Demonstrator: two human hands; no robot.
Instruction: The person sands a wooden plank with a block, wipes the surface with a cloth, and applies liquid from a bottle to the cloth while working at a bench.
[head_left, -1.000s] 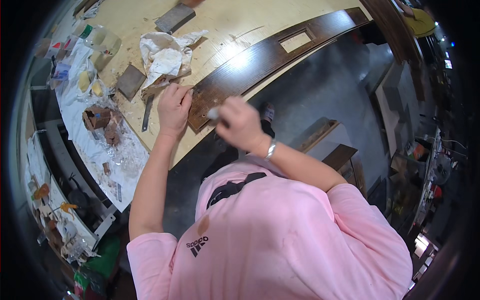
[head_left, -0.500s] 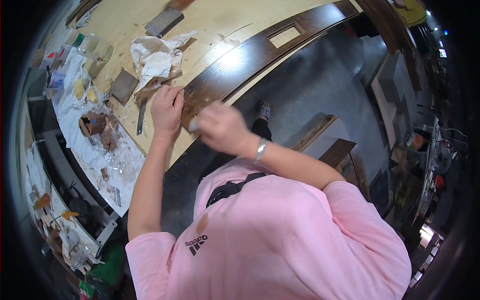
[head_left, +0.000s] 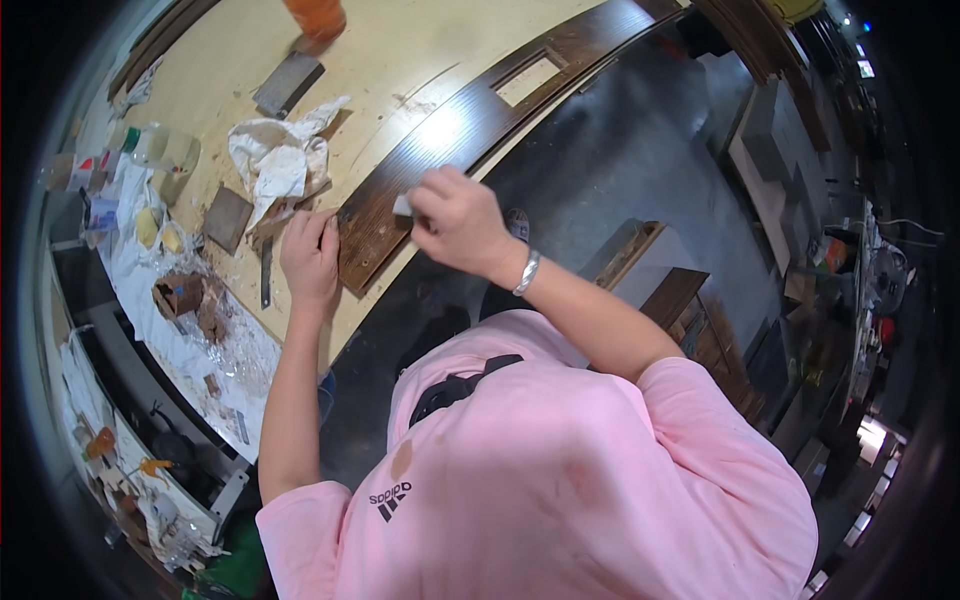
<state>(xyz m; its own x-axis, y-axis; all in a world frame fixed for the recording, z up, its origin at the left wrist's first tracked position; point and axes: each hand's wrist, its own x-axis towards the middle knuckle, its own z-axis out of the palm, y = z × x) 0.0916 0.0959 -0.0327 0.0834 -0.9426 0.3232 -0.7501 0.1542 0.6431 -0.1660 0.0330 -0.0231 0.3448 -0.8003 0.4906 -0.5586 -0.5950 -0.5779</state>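
A long dark brown wooden board (head_left: 400, 180) with a rectangular cut-out lies along the table's edge, its short end nearest me. My left hand (head_left: 311, 258) is closed at the board's left edge, thumb against its side and fingers bent; their tips are partly hidden. Over the board's near end is my right hand (head_left: 458, 222), with a silver bracelet at the wrist. It pinches a small pale grey piece (head_left: 403, 206), which looks like folded sandpaper, at the board's surface. A crumpled stained white cloth (head_left: 283, 165) lies left of the board.
On the pale table (head_left: 390, 50) are a grey block (head_left: 289, 84), a brown flat pad (head_left: 228, 219), a dark metal strip (head_left: 266, 272) and a blurred orange thing (head_left: 318, 18). A plastic bottle (head_left: 168, 147) lies farther left. Wooden pieces (head_left: 675, 300) stand on the floor at right.
My right hand has moved up and away along the board from its near end. The view has shifted, so the table things sit farther left. More of the orange thing shows.
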